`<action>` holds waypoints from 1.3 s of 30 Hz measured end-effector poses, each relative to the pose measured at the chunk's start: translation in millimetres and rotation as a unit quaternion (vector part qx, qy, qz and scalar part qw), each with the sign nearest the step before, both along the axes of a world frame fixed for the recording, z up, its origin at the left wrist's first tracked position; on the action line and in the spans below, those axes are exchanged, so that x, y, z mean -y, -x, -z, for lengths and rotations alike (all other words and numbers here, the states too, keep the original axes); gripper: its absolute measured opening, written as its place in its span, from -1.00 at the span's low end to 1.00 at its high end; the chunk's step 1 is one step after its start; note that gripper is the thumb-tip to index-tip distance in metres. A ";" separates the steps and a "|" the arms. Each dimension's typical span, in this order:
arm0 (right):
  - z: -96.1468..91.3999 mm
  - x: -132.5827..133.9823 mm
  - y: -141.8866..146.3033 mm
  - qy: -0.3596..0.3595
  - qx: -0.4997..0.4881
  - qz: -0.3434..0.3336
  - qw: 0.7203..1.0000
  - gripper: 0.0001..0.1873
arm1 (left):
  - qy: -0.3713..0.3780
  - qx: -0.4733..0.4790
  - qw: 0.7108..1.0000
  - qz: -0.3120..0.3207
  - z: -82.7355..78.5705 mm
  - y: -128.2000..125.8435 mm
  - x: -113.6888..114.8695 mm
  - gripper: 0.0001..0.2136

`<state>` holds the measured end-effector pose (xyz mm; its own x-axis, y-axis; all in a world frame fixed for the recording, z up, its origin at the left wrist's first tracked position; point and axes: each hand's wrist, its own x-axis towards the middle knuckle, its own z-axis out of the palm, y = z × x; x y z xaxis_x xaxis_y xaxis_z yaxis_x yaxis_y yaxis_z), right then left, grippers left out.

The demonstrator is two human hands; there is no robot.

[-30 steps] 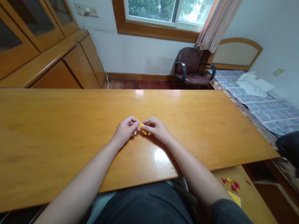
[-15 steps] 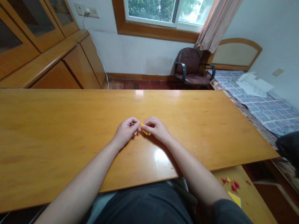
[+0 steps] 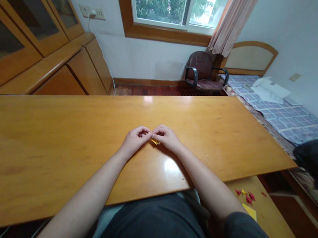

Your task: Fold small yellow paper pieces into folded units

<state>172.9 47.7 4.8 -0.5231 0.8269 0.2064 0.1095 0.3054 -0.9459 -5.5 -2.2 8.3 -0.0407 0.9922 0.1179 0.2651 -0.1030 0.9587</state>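
A small folded piece of yellow paper (image 3: 154,140) is pinched between my hands, just above the wooden table (image 3: 56,152). My left hand (image 3: 136,139) has thumb and fingers closed at the paper's left end. From the other side my right hand (image 3: 166,137) grips it, thumb in front and fingers behind. The two thumbs meet over the paper, so most of it is covered and its folded shape cannot be made out.
On a lower wooden surface at the right lie several small red folded-paper pieces (image 3: 249,198), a small yellow one (image 3: 243,191) and a yellow sheet (image 3: 249,211). Beyond the table stand an armchair (image 3: 201,72) and a bed (image 3: 287,115) with a black bag (image 3: 317,161).
My left hand has shifted slightly right, its thumb now touching my right thumb. Less of the yellow paper shows between the fingers.
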 end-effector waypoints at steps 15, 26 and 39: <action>-2.3 2.7 -1.2 -0.011 0.009 0.001 1.000 -0.72 | 0.043 0.036 0.998 0.001 -2.1 1.1 1.2 -0.76; -3.7 2.8 -1.9 0.011 0.004 0.003 1.000 -0.71 | 0.039 0.034 0.999 -0.001 -5.1 -0.3 0.7 -0.73; -4.3 3.1 -2.1 -0.012 0.007 0.009 1.000 -0.76 | 0.004 -0.015 1.000 0.003 1.1 0.7 -0.3 -0.78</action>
